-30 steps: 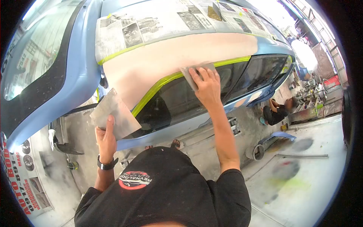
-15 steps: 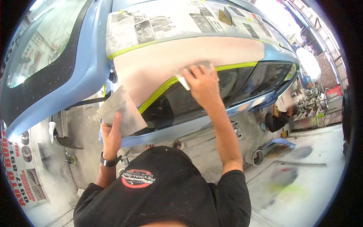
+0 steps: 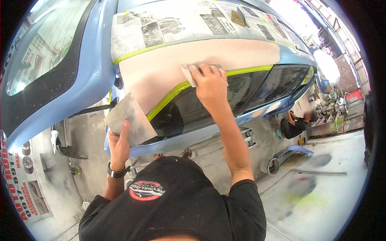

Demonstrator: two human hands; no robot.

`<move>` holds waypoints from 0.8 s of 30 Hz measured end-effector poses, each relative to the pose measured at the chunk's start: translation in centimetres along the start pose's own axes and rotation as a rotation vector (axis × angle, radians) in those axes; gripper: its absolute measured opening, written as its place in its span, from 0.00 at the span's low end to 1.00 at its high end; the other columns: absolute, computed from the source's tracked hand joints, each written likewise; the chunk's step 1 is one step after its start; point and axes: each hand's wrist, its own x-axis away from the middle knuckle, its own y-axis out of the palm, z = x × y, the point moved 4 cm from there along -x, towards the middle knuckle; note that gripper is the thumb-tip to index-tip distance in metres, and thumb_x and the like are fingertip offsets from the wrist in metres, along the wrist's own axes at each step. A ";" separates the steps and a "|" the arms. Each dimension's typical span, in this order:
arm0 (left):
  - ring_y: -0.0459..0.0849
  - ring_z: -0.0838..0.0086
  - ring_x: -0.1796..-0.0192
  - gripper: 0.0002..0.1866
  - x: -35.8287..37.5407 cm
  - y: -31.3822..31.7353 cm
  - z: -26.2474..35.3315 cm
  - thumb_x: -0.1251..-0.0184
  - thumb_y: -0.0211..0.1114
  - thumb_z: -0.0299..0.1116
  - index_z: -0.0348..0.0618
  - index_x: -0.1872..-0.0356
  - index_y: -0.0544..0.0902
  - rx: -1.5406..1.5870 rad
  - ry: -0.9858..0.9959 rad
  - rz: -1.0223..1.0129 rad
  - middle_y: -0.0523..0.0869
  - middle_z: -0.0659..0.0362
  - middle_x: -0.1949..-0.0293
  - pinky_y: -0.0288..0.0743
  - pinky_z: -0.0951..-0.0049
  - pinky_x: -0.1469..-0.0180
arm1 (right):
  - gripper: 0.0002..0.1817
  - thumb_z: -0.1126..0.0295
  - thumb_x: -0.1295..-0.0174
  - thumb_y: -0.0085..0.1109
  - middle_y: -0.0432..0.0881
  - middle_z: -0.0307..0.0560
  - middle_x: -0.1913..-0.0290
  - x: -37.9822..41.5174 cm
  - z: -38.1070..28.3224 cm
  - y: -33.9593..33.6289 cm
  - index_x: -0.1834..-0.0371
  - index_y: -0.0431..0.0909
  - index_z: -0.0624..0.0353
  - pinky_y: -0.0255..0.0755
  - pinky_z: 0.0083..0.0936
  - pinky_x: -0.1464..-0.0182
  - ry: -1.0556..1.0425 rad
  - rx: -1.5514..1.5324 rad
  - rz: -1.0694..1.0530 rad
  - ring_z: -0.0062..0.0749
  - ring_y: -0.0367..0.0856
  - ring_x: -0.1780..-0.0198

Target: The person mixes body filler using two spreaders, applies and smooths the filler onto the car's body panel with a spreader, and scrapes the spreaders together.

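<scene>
My left hand (image 3: pixel 119 142) pinches the lower edge of a flat, square putty board (image 3: pixel 134 118), smeared grey, with the thumb on top. In my right hand (image 3: pixel 212 86) is a thin, flat putty spreader (image 3: pixel 188 76), its far edge against the pinkish filler-coated panel (image 3: pixel 161 66) above the car's side windows. The fingers cover much of the spreader. A strip of yellow-green masking tape (image 3: pixel 169 98) borders the window below the panel. Along the panel's upper side, more tape holds newspaper (image 3: pixel 185 26) over the roof.
The blue car's raised tailgate (image 3: pixel 76 86) fills the left. A person (image 3: pixel 295 125) in dark clothes crouches at the right, beside a cluttered workbench (image 3: pixel 327 122). A loose blue body part (image 3: pixel 295 150) and a round container (image 3: pixel 269 166) lie on the floor.
My right hand and the spreader have shifted slightly left and up along the panel. The left hand and its board stay almost where they were.
</scene>
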 end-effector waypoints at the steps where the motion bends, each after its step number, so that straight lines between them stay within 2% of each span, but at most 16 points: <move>1: 0.77 0.87 0.60 0.11 0.0 0.1 0.2 0.23 0.61 0.36 0.37 0.52 0.83 0.008 -0.005 0.012 0.84 0.68 0.61 0.70 0.81 0.57 | 0.18 0.69 0.38 0.54 0.83 0.46 0.54 0.3 0.8 -0.5 0.45 0.81 0.49 0.71 0.49 0.47 -0.009 -0.014 -0.009 0.45 0.82 0.50; 2: 0.76 0.87 0.60 0.11 0.1 0.3 0.4 0.23 0.61 0.36 0.37 0.52 0.83 0.018 -0.007 0.024 0.84 0.68 0.62 0.70 0.81 0.57 | 0.18 0.69 0.38 0.54 0.83 0.46 0.54 0.4 1.7 -0.9 0.44 0.81 0.49 0.71 0.48 0.48 -0.020 -0.027 -0.015 0.46 0.82 0.51; 6: 0.75 0.87 0.63 0.11 0.4 -0.1 0.3 0.24 0.62 0.36 0.37 0.54 0.83 -0.040 -0.023 0.008 0.84 0.69 0.64 0.69 0.80 0.60 | 0.22 0.76 0.46 0.57 0.83 0.49 0.54 -0.4 4.5 -1.3 0.45 0.83 0.52 0.73 0.46 0.50 0.244 0.032 -0.019 0.49 0.82 0.54; 9: 0.75 0.88 0.65 0.11 0.4 0.5 0.9 0.24 0.62 0.36 0.37 0.56 0.83 -0.011 -0.007 -0.016 0.83 0.69 0.66 0.68 0.80 0.64 | 0.18 0.70 0.39 0.53 0.83 0.46 0.56 -0.3 0.6 -0.7 0.46 0.81 0.49 0.71 0.46 0.49 0.151 -0.067 -0.147 0.46 0.82 0.54; 10: 0.74 0.88 0.65 0.11 0.3 0.5 0.9 0.24 0.62 0.36 0.37 0.57 0.83 -0.009 -0.002 -0.025 0.83 0.69 0.66 0.68 0.79 0.64 | 0.17 0.70 0.39 0.54 0.82 0.45 0.58 -0.3 -0.8 -0.7 0.47 0.81 0.50 0.72 0.45 0.51 0.073 -0.073 -0.064 0.44 0.82 0.55; 13: 0.74 0.88 0.66 0.12 0.3 -0.2 0.6 0.24 0.62 0.36 0.36 0.57 0.83 -0.041 -0.018 -0.036 0.83 0.69 0.66 0.68 0.79 0.66 | 0.16 0.70 0.39 0.53 0.81 0.45 0.58 -3.3 -2.4 -1.3 0.48 0.82 0.50 0.71 0.43 0.49 0.136 0.021 -0.033 0.42 0.82 0.54; 15: 0.75 0.87 0.66 0.12 0.3 -1.1 0.4 0.24 0.62 0.36 0.36 0.58 0.84 -0.111 -0.058 -0.031 0.83 0.68 0.66 0.69 0.78 0.66 | 0.15 0.70 0.38 0.54 0.82 0.44 0.57 -5.5 -3.0 -1.0 0.49 0.82 0.50 0.69 0.48 0.46 0.139 0.067 -0.041 0.42 0.81 0.53; 17: 0.77 0.86 0.65 0.12 0.5 -1.0 1.1 0.25 0.62 0.36 0.35 0.57 0.84 -0.040 -0.031 -0.032 0.84 0.67 0.66 0.71 0.78 0.65 | 0.15 0.71 0.39 0.55 0.82 0.43 0.57 -6.9 -3.5 0.2 0.48 0.82 0.50 0.68 0.51 0.45 0.118 0.131 -0.063 0.42 0.81 0.52; 20: 0.79 0.85 0.64 0.12 0.5 -2.0 1.1 0.25 0.63 0.35 0.34 0.57 0.84 0.025 -0.050 -0.019 0.85 0.66 0.65 0.73 0.78 0.63 | 0.15 0.71 0.39 0.56 0.82 0.43 0.56 -6.8 -5.4 1.1 0.49 0.82 0.50 0.66 0.56 0.41 0.083 0.168 -0.135 0.43 0.81 0.51; 24: 0.80 0.84 0.63 0.11 0.0 -4.2 -0.4 0.25 0.63 0.33 0.34 0.54 0.83 0.068 -0.089 -0.060 0.86 0.65 0.63 0.74 0.77 0.61 | 0.19 0.73 0.41 0.56 0.83 0.43 0.54 -4.5 -7.2 -0.1 0.46 0.82 0.48 0.64 0.57 0.38 0.052 0.124 -0.131 0.43 0.81 0.49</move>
